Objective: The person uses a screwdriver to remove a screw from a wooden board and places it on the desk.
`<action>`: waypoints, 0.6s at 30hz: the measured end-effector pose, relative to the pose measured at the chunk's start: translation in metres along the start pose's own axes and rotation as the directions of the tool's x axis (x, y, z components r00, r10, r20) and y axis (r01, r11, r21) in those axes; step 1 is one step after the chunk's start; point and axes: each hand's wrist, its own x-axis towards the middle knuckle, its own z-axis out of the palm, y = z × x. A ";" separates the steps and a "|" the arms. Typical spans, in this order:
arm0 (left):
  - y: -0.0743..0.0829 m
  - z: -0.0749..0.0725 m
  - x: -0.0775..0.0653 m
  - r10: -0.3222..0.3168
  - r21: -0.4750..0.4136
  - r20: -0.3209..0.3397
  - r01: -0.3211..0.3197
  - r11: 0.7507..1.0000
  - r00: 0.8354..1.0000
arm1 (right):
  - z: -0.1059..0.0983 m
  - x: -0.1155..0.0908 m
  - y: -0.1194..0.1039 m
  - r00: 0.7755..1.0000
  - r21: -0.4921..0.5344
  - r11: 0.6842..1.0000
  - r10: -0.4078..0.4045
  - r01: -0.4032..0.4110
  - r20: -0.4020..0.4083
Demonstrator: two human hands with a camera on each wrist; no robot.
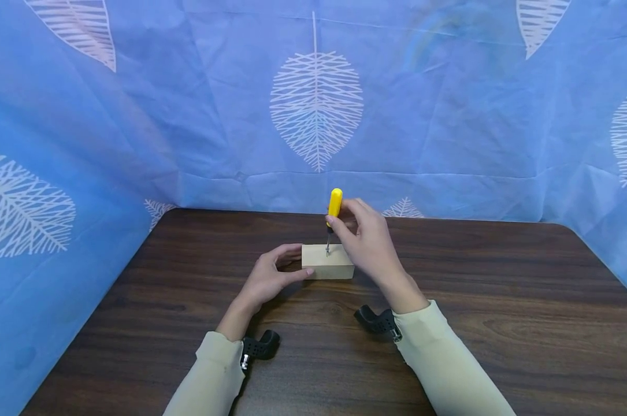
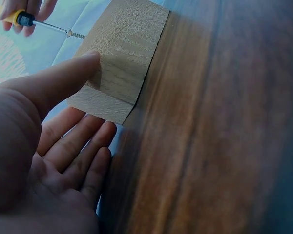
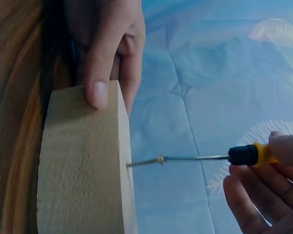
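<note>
A pale wooden block (image 1: pixel 330 272) lies on the dark table. My left hand (image 1: pixel 265 277) holds the block's left end, its thumb (image 3: pixel 98 92) on the near face and its fingers behind. My right hand (image 1: pixel 371 241) pinches the yellow handle of a screwdriver (image 1: pixel 336 201), which stands nearly upright above the block. In the right wrist view, the screwdriver's tip meets the head of a screw (image 3: pixel 145 162). That screw stands out from the block's top face, its point at the wood and much of its thread showing.
The wood-grained table (image 1: pixel 500 277) stretches out on both sides of the block. Behind it hangs a blue cloth (image 1: pixel 214 115) with white leaf prints. Black wrist mounts (image 1: pixel 261 345) stick out from the pale sleeves (image 1: pixel 443 352) over the table's near part.
</note>
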 end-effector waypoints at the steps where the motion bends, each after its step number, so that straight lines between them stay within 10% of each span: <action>1: 0.000 0.000 0.000 -0.005 -0.002 0.000 0.005 1.000 1.000 | 0.002 0.001 -0.001 1.000 0.008 1.000 0.000 0.000 0.013; 11: 0.001 0.001 0.000 -0.014 0.003 -0.003 0.014 1.000 1.000 | 0.006 0.005 -0.001 0.996 -0.061 0.994 -0.088 0.090 0.033; 18: 0.000 0.000 0.000 0.005 0.007 0.001 -0.005 1.000 1.000 | -0.001 0.009 0.000 0.991 0.030 1.000 -0.001 -0.003 0.132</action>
